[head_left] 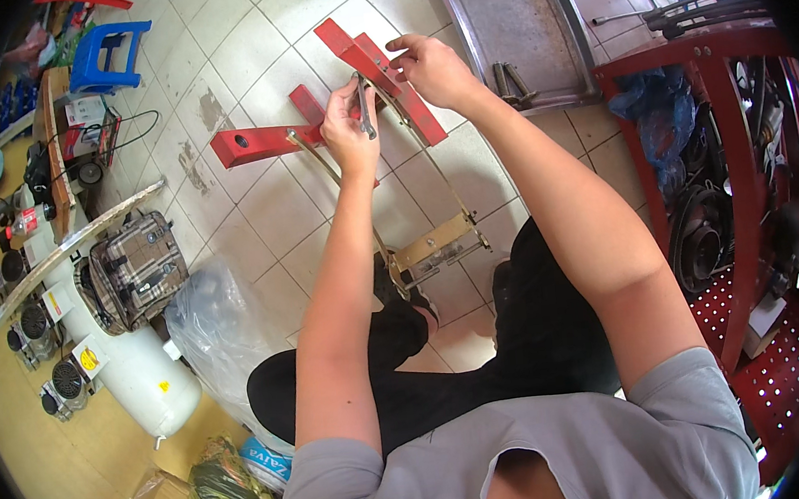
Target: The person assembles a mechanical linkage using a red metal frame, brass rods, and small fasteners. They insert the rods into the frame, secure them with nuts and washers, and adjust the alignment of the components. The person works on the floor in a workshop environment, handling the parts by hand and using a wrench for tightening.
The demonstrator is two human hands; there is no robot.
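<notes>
My left hand (347,129) is closed around a silver wrench (369,119), held upright against a red metal beam. That red beam (416,113) slants across the front of a frame standing on the tiles. Just right of its upper part is my right hand (436,73), its fingers bent and apart, the tips close to the bolts on the beam. Whether they touch a bolt is too small to tell. A second red beam (253,145) extends to the left. Brassy metal rods run from the beams back to a flat crossbar (434,240) between my feet.
A grey metal tray (532,24) with several long bolts (510,83) in it lies far right. Along the right stands a red tool cart (640,124). A blue stool (110,56), a white compressor tank (150,385), a plaid bag (140,267) and clear plastic (211,323) are on the left.
</notes>
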